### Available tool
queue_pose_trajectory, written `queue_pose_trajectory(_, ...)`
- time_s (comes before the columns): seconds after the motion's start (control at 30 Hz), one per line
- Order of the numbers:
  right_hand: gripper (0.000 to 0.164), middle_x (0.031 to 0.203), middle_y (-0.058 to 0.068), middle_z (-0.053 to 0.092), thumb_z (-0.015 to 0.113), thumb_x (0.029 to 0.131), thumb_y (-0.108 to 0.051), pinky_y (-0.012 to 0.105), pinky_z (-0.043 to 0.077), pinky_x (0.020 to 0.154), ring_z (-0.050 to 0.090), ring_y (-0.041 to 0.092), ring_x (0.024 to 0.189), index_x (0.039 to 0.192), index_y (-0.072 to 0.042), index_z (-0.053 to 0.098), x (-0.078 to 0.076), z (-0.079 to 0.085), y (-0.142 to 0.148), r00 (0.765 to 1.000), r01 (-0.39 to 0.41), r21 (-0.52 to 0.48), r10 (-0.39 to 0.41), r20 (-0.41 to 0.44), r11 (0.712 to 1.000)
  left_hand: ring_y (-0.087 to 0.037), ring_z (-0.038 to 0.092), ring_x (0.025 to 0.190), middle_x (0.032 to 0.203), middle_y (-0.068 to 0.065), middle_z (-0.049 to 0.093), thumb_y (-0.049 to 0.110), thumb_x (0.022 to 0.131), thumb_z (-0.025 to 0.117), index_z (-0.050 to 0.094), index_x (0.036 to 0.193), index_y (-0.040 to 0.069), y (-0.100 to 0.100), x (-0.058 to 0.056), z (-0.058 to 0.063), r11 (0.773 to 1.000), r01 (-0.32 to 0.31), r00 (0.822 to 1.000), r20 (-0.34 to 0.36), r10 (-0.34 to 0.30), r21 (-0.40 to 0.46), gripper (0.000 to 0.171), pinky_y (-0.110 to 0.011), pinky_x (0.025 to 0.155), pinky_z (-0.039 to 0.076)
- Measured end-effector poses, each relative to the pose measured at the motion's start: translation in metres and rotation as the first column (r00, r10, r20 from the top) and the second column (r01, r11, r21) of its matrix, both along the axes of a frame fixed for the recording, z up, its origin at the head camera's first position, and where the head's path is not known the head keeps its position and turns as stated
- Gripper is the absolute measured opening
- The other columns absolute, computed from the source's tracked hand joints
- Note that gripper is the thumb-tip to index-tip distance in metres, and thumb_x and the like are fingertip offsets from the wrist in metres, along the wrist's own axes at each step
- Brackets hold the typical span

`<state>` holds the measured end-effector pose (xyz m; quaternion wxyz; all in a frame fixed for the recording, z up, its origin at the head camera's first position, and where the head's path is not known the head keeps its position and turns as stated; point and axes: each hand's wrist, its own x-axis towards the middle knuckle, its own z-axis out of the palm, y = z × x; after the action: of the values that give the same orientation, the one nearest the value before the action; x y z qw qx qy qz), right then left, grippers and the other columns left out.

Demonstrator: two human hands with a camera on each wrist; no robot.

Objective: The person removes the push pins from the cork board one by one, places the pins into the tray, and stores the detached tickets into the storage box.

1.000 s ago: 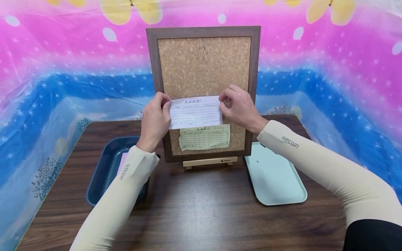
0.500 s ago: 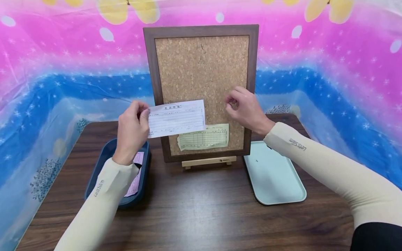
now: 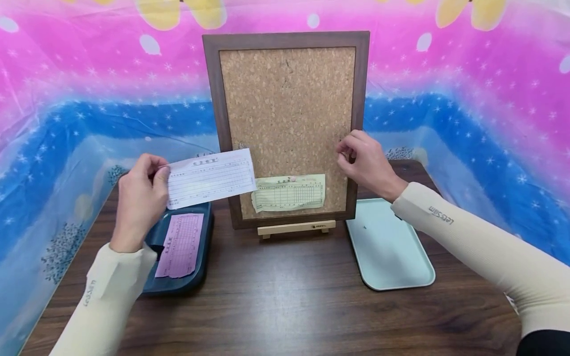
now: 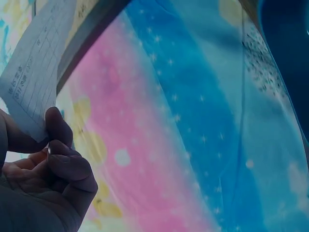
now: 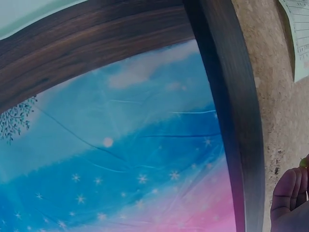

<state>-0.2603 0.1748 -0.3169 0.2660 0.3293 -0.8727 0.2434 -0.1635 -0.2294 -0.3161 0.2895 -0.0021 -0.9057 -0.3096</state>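
Observation:
A white printed receipt form (image 3: 211, 178) hangs tilted from my left hand (image 3: 142, 200), which pinches its left end between thumb and fingers. The sheet is off the corkboard (image 3: 287, 99) and overlaps its lower left frame in the head view. My right hand (image 3: 365, 158) is at the board's right edge, fingers curled. At its fingertips a bit of a small green pin (image 5: 303, 163) shows in the right wrist view; the rest is hidden. A light green form (image 3: 289, 194) is on the board's lower part.
A dark blue bin (image 3: 206, 247) at left holds a pink form (image 3: 181, 244), beneath the left forearm. At right lies a pale green tray (image 3: 392, 257) with a tiny dark green thing (image 3: 365, 227). A wooden easel (image 3: 296, 228) supports the corkboard on the table (image 3: 285, 306).
The right hand has let go of the white form and drawn slightly right. The left hand has carried the form left and down, off the board toward the blue bin.

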Motion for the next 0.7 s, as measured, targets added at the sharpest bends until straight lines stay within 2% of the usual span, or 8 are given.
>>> queue_pose_trajectory(0.23,0.006,0.08,-0.001,0.048,0.056,0.076,-0.007,0.026,0.035,0.059,0.043,0.013,0.069,0.081,-0.007,0.06,0.002,-0.008,0.011,1.0,0.014,-0.016,-0.013,0.006,1.0,-0.019,0.046,0.066,0.089,-0.008,0.056,0.024,0.09,0.04,0.05,0.102,0.009,-0.028,0.015,0.001,0.996,-0.09,0.995,0.043,0.091,-0.016,0.022,-0.026,0.052,0.036)
queue_pose_trajectory(0.43,0.005,0.078,-0.001,0.046,0.057,0.076,-0.008,0.026,0.034,0.058,0.042,0.014,0.068,0.08,-0.01,0.058,0.005,-0.017,0.023,0.998,0.067,-0.005,-0.066,0.02,0.998,-0.02,0.045,0.063,0.084,-0.01,0.057,0.023,0.09,0.039,0.05,0.098,0.007,-0.044,0.023,-0.003,0.993,-0.111,0.991,0.066,0.114,-0.039,0.021,-0.025,0.047,0.034)
queue_pose_trajectory(0.7,0.005,0.079,-0.004,0.047,0.059,0.076,-0.011,0.025,0.037,0.059,0.042,0.007,0.068,0.08,-0.012,0.058,0.01,-0.035,0.045,0.994,0.104,-0.022,-0.103,0.034,0.994,-0.024,0.046,0.068,0.086,-0.014,0.056,0.022,0.089,0.039,0.051,0.101,0.004,-0.061,0.03,-0.011,0.989,-0.129,0.976,0.167,0.141,-0.076,0.024,-0.029,0.049,0.033)
